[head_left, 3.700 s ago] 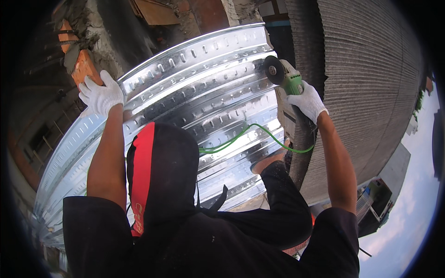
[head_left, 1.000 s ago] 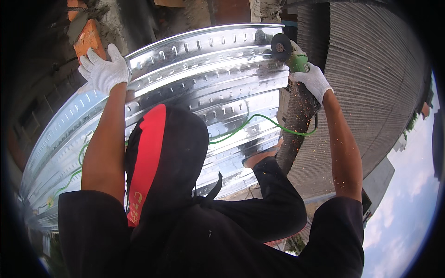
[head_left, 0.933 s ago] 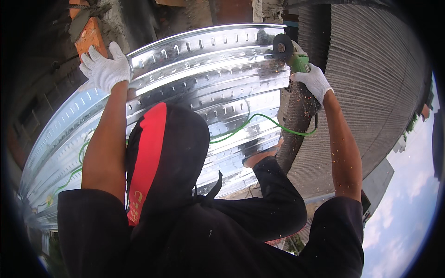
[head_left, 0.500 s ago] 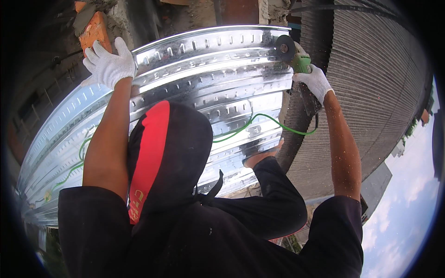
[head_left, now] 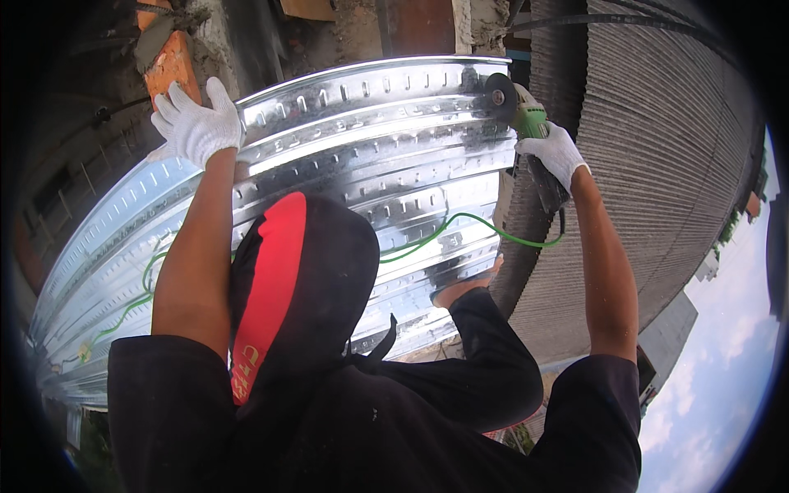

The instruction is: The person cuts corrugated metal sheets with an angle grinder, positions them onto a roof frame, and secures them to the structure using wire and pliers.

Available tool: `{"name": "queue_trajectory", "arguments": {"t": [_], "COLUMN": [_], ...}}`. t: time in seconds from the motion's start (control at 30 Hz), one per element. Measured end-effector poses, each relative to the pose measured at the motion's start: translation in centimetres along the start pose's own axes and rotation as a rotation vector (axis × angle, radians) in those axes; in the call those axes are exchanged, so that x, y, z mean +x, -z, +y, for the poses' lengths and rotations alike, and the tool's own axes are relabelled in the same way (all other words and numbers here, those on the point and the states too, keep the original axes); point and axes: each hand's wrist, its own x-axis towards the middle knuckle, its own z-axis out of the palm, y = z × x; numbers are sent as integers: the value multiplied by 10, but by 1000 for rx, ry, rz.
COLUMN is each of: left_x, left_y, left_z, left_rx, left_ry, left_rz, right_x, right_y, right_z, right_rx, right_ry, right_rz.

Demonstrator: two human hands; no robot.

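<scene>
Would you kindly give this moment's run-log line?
left hand: open at sheet edge | right hand: gripping grinder | disc: near sheet's right end | cord: crossing sheet

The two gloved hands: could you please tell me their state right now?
Left hand: open, at the edge of the metal sheet.
Right hand: closed, holding the green grinder.

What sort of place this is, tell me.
Probably an open-air building site: exposed brick, ribbed metal sheeting and a handheld grinder suggest it.
</scene>
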Motion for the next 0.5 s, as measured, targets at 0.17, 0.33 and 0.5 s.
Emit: {"name": "queue_trajectory", "arguments": {"t": [0.17, 0.33, 0.5], "left_x": [0, -1, 1], "left_y": [2, 6, 11], "left_z": [2, 3, 6], "left_rx": [26, 64, 65], "left_ry": [7, 6, 4], "left_rz": [-17, -29, -22], "right_x": [2, 12, 18], "right_y": [-3, -4, -4], "right_z": [1, 14, 16], "right_rx": [-17, 40, 91], "right_ry": [21, 40, 41], "right_rz": [39, 34, 31]}}
